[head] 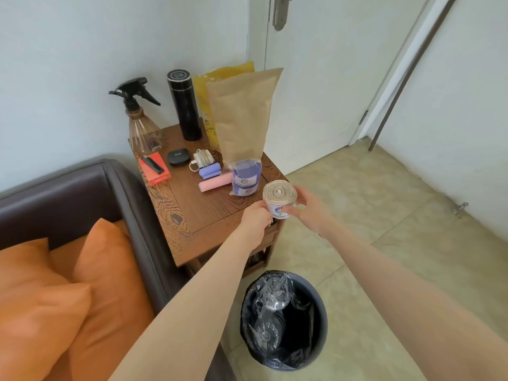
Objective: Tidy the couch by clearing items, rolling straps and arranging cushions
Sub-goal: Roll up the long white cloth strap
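At eight o'clock two orange cushions (82, 292) lean together on the dark couch (55, 199). Just beside the couch arm stands a wooden side table (192, 213), and along its top, from ten o'clock toward the centre, sit a spray bottle (140, 119), a red box (154, 168) with a black stick on it, a black flask (185, 105), a small black case (179, 157), a purple roll (210, 170), a pink roll (215, 181) and a tall brown paper bag (242, 114). At the centre, over the table's near right corner, both hands hold a beige roll (279, 198) with a printed paper band: the left hand (257, 218) grips its left side with curled fingers, and the right hand (309, 209) pinches its right side, thumb on the band. At six o'clock a bin (284, 320) with a black liner holds crumpled clear plastic.
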